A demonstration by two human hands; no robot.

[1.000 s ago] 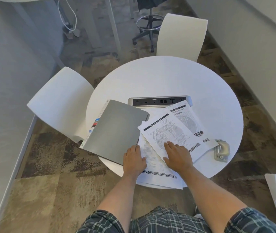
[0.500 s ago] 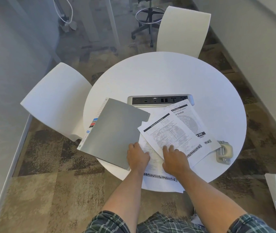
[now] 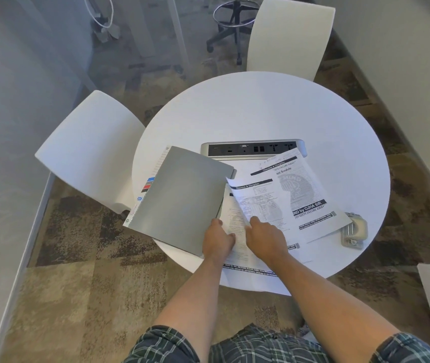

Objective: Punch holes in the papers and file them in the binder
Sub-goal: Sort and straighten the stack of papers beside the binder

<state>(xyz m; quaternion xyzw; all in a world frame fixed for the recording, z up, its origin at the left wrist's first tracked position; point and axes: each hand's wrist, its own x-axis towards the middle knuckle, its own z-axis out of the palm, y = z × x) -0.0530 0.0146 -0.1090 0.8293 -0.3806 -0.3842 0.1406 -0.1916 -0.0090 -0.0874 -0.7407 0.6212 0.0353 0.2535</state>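
Papers (image 3: 284,203) fanned on round table (image 3: 261,111), just right of grey binder (image 3: 182,197). Left hand (image 3: 217,241) rests, relaxed, at binder's near corner. Right hand (image 3: 266,238) lifts top sheet's edge; grip unclear. Hole punch (image 3: 353,230) right of papers.

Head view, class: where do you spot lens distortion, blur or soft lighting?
Head view: wide-angle lens bows the wall base and stretches the forearms; the lifted sheet by the right hand is motion-blurred, its small print unreadable; light is soft and even on the round table, without glare.

Office meeting room, round white table (image 3: 261,111) with built-in power sockets (image 3: 253,148), white chairs (image 3: 289,35), carpet tiles (image 3: 83,289)
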